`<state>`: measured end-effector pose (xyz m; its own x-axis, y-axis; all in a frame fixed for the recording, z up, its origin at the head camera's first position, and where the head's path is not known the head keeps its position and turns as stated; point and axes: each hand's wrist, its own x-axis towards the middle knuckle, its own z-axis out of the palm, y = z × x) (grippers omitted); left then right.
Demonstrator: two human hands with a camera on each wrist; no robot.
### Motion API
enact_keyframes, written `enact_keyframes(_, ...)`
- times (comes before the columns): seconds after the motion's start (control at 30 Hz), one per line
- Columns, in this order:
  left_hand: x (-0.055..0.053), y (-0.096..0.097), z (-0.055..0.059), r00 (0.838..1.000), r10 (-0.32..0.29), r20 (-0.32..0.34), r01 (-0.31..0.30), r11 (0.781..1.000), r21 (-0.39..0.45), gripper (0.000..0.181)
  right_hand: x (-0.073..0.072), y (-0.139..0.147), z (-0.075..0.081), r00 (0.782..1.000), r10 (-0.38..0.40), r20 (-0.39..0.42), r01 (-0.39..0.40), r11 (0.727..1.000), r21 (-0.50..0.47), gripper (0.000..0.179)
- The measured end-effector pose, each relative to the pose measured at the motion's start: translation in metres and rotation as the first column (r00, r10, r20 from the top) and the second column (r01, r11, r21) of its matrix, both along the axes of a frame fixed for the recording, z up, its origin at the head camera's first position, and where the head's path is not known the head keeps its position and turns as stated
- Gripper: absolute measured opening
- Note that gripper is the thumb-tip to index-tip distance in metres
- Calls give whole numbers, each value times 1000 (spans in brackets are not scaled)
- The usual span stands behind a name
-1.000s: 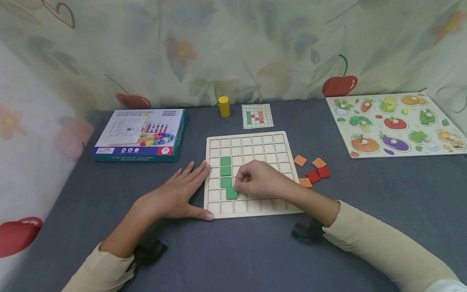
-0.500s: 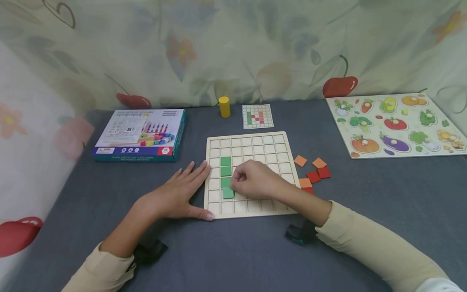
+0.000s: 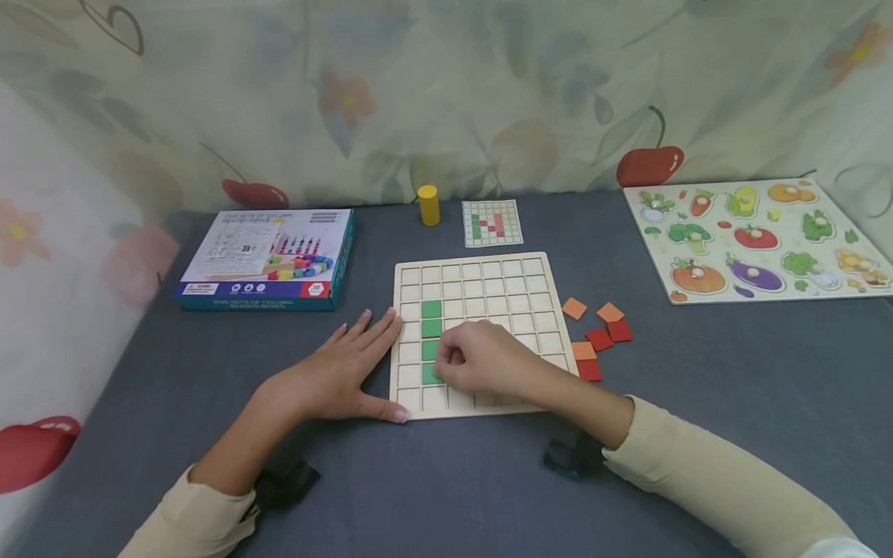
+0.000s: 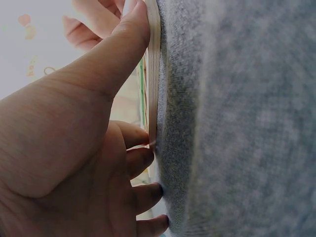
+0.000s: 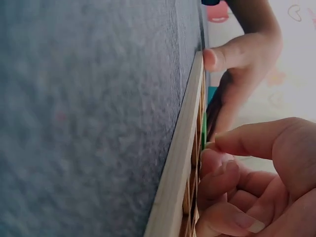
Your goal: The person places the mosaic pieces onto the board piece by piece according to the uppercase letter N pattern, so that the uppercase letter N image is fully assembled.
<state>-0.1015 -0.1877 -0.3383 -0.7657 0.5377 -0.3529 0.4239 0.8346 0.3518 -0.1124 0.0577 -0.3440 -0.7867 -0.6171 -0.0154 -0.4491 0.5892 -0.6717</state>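
A pale wooden grid board lies on the dark grey cloth. Three green square tiles stand in one of its left columns. Just below them, in the same column, is another green tile, lined up with its cell. My right hand pinches that tile at its right edge, thumb and index finger together, the other fingers curled; its right part is hidden. My left hand is spread flat beside the board, fingertips at the left edge and thumb at the near left corner.
Orange tiles and red tiles lie right of the board. Behind it are a patterned grid card and a yellow cylinder. A toy box is back left, a vegetable puzzle board back right.
My right hand has moved the lowest green tile slightly left, from askew over the grid line into its cell under the other green tiles. My left hand has stayed put.
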Motion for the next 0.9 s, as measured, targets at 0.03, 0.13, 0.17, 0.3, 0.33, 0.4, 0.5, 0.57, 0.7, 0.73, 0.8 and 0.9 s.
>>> enact_keyframes(0.03,0,0,0,1000,1,0,-1,1000,-1,123,1,1,1,1000,8,-1,-8,1000,1,17)
enact_keyframes(0.13,1,0,0,1000,4,0,-4,1000,-2,123,2,6,3,1000,9,3,-9,1000,2,15)
enact_keyframes(0.17,1,0,0,1000,4,0,-4,1000,-3,123,2,9,3,1000,1,4,-1,1000,4,14)
enact_keyframes(0.3,1,0,0,1000,3,1,-3,1000,-8,124,-5,29,5,998,-63,14,63,998,10,12)
enact_keyframes(0.33,1,0,0,1000,2,1,-2,1000,-9,124,-7,35,6,996,-83,22,83,996,14,11)
enact_keyframes(0.4,1,0,0,1000,-1,1,1,1000,-10,124,-11,50,6,990,-134,33,133,991,27,11)
enact_keyframes(0.5,0,0,0,1000,-7,1,7,1000,-5,124,-17,75,8,979,-200,37,198,979,49,8)
enact_keyframes(0.57,0,0,0,1000,-10,1,10,1000,-1,124,-21,92,10,971,-237,26,235,969,74,5)
enact_keyframes(0.7,0,0,1,1000,-14,4,14,1000,1,124,-25,124,13,964,-266,1,262,953,153,4)
enact_keyframes(0.73,0,0,1,1000,-13,6,13,1000,0,124,-26,131,14,964,-265,0,261,950,174,5)
enact_keyframes(0.8,0,0,1,1000,-11,7,11,1000,-3,124,-26,146,15,967,-254,7,247,947,206,7)
enact_keyframes(0.9,0,0,2,1000,-8,10,8,1000,-3,123,-25,165,17,973,-229,21,218,946,241,10)
